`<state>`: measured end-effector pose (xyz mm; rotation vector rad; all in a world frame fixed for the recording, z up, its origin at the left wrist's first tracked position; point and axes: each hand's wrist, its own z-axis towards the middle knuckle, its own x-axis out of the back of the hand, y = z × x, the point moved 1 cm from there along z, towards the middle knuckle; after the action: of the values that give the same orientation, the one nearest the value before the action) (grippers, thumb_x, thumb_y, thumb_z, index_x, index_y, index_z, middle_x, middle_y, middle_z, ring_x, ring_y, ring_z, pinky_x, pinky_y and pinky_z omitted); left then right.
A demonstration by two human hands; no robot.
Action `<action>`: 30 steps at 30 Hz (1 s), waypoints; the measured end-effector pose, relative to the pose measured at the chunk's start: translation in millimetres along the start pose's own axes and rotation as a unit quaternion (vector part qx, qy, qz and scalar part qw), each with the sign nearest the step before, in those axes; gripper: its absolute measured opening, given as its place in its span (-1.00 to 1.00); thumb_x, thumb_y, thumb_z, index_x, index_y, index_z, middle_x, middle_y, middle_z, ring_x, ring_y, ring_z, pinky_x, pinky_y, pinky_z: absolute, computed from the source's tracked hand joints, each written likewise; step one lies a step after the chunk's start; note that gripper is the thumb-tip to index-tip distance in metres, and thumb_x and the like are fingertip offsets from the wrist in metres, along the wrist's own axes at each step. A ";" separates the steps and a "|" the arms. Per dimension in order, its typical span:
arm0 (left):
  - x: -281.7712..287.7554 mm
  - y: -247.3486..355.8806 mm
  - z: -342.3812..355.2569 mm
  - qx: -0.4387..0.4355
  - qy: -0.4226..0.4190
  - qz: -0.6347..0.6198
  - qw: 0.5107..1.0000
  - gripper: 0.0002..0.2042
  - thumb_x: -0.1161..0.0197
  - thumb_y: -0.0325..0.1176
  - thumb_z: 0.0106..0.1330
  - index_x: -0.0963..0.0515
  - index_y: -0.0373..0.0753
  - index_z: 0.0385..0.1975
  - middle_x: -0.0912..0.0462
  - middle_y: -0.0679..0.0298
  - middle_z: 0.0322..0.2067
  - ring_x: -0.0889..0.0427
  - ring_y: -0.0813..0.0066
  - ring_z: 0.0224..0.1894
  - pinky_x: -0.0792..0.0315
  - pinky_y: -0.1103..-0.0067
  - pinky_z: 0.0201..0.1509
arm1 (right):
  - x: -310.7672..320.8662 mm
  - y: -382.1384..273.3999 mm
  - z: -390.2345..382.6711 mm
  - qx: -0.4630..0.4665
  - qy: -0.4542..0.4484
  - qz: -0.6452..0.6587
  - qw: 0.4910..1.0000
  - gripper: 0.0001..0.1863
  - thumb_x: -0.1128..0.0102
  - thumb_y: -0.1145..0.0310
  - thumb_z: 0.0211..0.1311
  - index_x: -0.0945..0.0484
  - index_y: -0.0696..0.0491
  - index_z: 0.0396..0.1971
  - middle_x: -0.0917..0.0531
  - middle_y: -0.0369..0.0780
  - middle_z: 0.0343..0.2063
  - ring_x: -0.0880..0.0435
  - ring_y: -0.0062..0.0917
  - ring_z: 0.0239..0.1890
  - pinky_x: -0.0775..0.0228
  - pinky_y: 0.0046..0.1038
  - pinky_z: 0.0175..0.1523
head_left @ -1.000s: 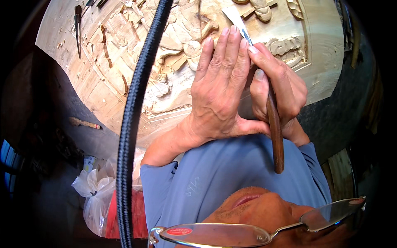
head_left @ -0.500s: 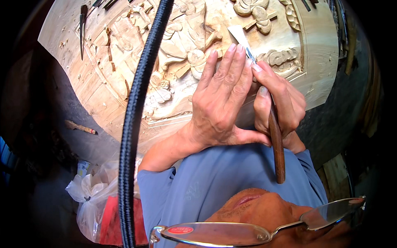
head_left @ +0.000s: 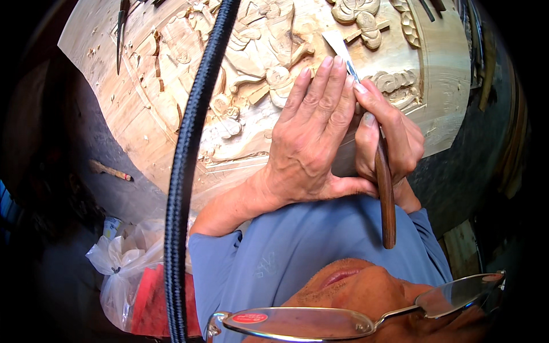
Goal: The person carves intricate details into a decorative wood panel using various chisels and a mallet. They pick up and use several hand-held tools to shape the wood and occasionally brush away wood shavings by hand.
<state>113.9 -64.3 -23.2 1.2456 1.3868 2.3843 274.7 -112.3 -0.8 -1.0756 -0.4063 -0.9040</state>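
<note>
A carving chisel (head_left: pixel 386 194) with a dark wooden handle and a flared, bright steel blade points away from me. My right hand (head_left: pixel 394 137) is closed round its upper handle, thumb and fingertips near the blade. Flat and with fingers stretched out, my left hand (head_left: pixel 311 137) lies beside the chisel, its forefinger against the right hand's fingertips; its palm is hidden. The blade's edge is over a bare patch of the pale carved wooden panel (head_left: pixel 440 108), between raised rounded shapes. Whether the edge touches the wood, I cannot tell.
A black braided cable (head_left: pixel 191 143) crosses the view. More tools, among them a dark narrow one (head_left: pixel 120 40), lie on the panel's far side. At lower left are a tied clear plastic bag (head_left: pixel 123 257) and a red object (head_left: pixel 154 303). A stick (head_left: pixel 110 170) lies on the floor.
The view has shifted slightly, so panel and hands sit a little differently in it. Both hands keep their hold and placing, with the chisel still in the right one.
</note>
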 end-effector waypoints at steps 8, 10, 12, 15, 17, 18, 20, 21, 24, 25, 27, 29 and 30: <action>-0.6 0.3 0.9 0.006 -0.011 0.017 1.000 0.29 -0.35 0.59 0.17 -0.29 -0.63 0.52 -0.28 -0.46 0.53 -0.26 -0.36 0.63 -0.07 -0.03 0.70 | -2.9 2.7 3.0 0.005 0.002 0.001 1.000 -0.66 -0.28 0.70 0.12 -0.75 0.28 -0.06 -0.85 0.10 -0.20 -0.91 -0.18 -0.30 -0.75 -0.32 -0.21; 0.0 0.5 4.7 0.017 -0.012 0.016 1.000 0.30 -0.38 0.58 0.15 -0.28 -0.62 0.53 -0.27 -0.45 0.54 -0.25 -0.35 0.64 -0.07 -0.02 0.71 | -9.7 4.7 5.6 0.005 0.015 -0.005 1.000 -0.66 -0.30 0.69 0.13 -0.75 0.28 -0.06 -0.85 0.09 -0.20 -0.90 -0.21 -0.34 -0.72 -0.34 -0.25; -0.9 1.3 5.2 0.021 -0.003 0.019 1.000 0.30 -0.41 0.58 0.12 -0.31 -0.63 0.51 -0.31 -0.45 0.51 -0.30 -0.36 0.61 -0.12 -0.04 0.69 | -10.1 4.8 6.2 0.008 0.016 -0.006 1.000 -0.67 -0.31 0.69 0.14 -0.75 0.28 -0.05 -0.85 0.09 -0.21 -0.89 -0.24 -0.38 -0.70 -0.35 -0.29; -2.0 2.0 2.9 0.014 0.035 0.012 0.999 0.30 -0.40 0.61 0.10 -0.36 -0.62 0.47 -0.39 -0.44 0.46 -0.38 -0.38 0.56 -0.19 -0.07 0.65 | -3.9 5.3 3.1 0.001 0.000 0.006 1.000 -0.67 -0.34 0.66 0.18 -0.76 0.28 -0.03 -0.85 0.09 -0.20 -0.90 -0.18 -0.30 -0.73 -0.32 -0.21; -1.8 3.3 0.4 0.007 0.053 0.012 0.998 0.31 -0.38 0.64 0.07 -0.40 -0.62 0.44 -0.45 -0.43 0.43 -0.43 -0.38 0.53 -0.24 -0.08 0.62 | 3.6 1.3 -1.2 -0.003 -0.008 0.020 1.000 -0.67 -0.35 0.63 0.19 -0.76 0.28 -0.02 -0.84 0.09 -0.18 -0.91 -0.13 -0.24 -0.75 -0.29 -0.14; -1.3 4.3 -0.8 0.006 0.057 0.019 0.998 0.31 -0.37 0.66 0.06 -0.41 -0.62 0.43 -0.47 -0.43 0.41 -0.45 -0.38 0.52 -0.25 -0.09 0.61 | 7.9 -1.4 -1.5 -0.009 -0.031 0.010 0.999 -0.67 -0.36 0.59 0.21 -0.77 0.27 -0.01 -0.84 0.10 -0.16 -0.91 -0.07 -0.15 -0.77 -0.25 -0.04; -2.2 5.3 -3.9 0.009 0.052 0.028 0.998 0.36 -0.35 0.73 -0.01 -0.44 -0.62 0.40 -0.50 -0.41 0.39 -0.47 -0.37 0.51 -0.23 -0.10 0.62 | 13.4 -2.8 -2.0 -0.010 -0.041 0.012 0.999 -0.67 -0.36 0.58 0.23 -0.77 0.27 0.00 -0.83 0.12 -0.15 -0.91 -0.05 -0.13 -0.76 -0.24 -0.02; -1.7 5.1 -3.9 0.007 0.047 0.028 0.998 0.35 -0.31 0.73 0.02 -0.44 -0.62 0.41 -0.49 -0.41 0.40 -0.45 -0.37 0.52 -0.22 -0.09 0.63 | 16.2 -3.4 -2.1 -0.011 -0.046 0.013 0.999 -0.68 -0.36 0.57 0.24 -0.77 0.27 0.00 -0.83 0.13 -0.14 -0.91 -0.05 -0.12 -0.76 -0.24 -0.01; -0.4 6.1 -4.3 0.004 0.034 0.027 0.999 0.34 -0.25 0.73 0.06 -0.44 -0.62 0.41 -0.46 -0.40 0.42 -0.42 -0.36 0.53 -0.19 -0.08 0.66 | 21.0 -4.1 -3.8 -0.021 -0.059 0.015 0.998 -0.68 -0.32 0.59 0.26 -0.76 0.28 0.01 -0.82 0.15 -0.12 -0.90 -0.01 -0.09 -0.76 -0.22 0.02; -1.1 5.3 -4.4 0.004 0.034 0.025 0.999 0.34 -0.25 0.73 0.05 -0.44 -0.62 0.42 -0.46 -0.40 0.42 -0.42 -0.37 0.54 -0.19 -0.08 0.66 | 20.4 -3.6 -5.8 -0.027 -0.058 0.015 0.998 -0.68 -0.32 0.60 0.27 -0.75 0.28 0.02 -0.82 0.15 -0.12 -0.90 -0.01 -0.09 -0.76 -0.22 0.02; -2.4 3.3 -3.5 0.001 0.036 0.023 0.999 0.35 -0.27 0.73 0.03 -0.43 -0.62 0.42 -0.46 -0.40 0.43 -0.41 -0.37 0.54 -0.18 -0.09 0.65 | 18.8 -3.2 -4.1 -0.020 -0.055 0.012 0.998 -0.68 -0.30 0.63 0.24 -0.75 0.28 0.00 -0.82 0.16 -0.12 -0.90 -0.03 -0.13 -0.77 -0.23 -0.02; -2.1 1.6 -3.0 0.000 0.034 0.017 0.999 0.36 -0.29 0.73 0.01 -0.42 -0.61 0.43 -0.45 -0.40 0.43 -0.41 -0.36 0.54 -0.17 -0.10 0.65 | 16.6 -2.7 -4.9 -0.023 -0.049 0.016 0.998 -0.67 -0.30 0.64 0.23 -0.75 0.28 0.00 -0.82 0.16 -0.12 -0.91 -0.04 -0.16 -0.77 -0.24 -0.06; -2.5 0.1 -2.9 -0.003 0.032 0.017 0.999 0.38 -0.31 0.73 -0.03 -0.41 -0.61 0.45 -0.44 -0.40 0.44 -0.41 -0.37 0.54 -0.17 -0.11 0.65 | 15.7 -2.8 -4.3 -0.020 -0.044 0.015 0.999 -0.66 -0.30 0.64 0.21 -0.75 0.28 0.00 -0.82 0.15 -0.13 -0.91 -0.06 -0.18 -0.77 -0.25 -0.08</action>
<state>113.5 -67.5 -25.4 1.2091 1.3854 2.4704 281.2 -123.4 9.7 -1.1589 -0.4453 -0.8425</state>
